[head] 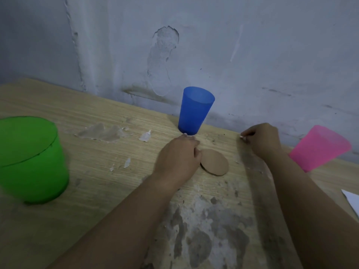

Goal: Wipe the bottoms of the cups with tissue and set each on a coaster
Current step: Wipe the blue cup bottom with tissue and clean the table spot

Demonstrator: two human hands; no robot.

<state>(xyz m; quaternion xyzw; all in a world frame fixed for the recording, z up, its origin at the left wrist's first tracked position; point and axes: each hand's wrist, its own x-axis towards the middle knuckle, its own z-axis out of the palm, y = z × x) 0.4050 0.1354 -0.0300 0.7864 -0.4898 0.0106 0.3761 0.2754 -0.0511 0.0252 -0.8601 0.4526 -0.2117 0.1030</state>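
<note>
Presently left hand (177, 156) is gripping blue cup (195, 111) at its base, apparently steadying it; right hand (262, 137) is pinching tissue (242, 137), ready for wiping.

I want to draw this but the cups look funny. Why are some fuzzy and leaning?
Head view: the green cup and pink cup near the edges look blurred and lean outward from wide-angle distortion; the blue cup in the middle looks sharper; light is dim.
</note>
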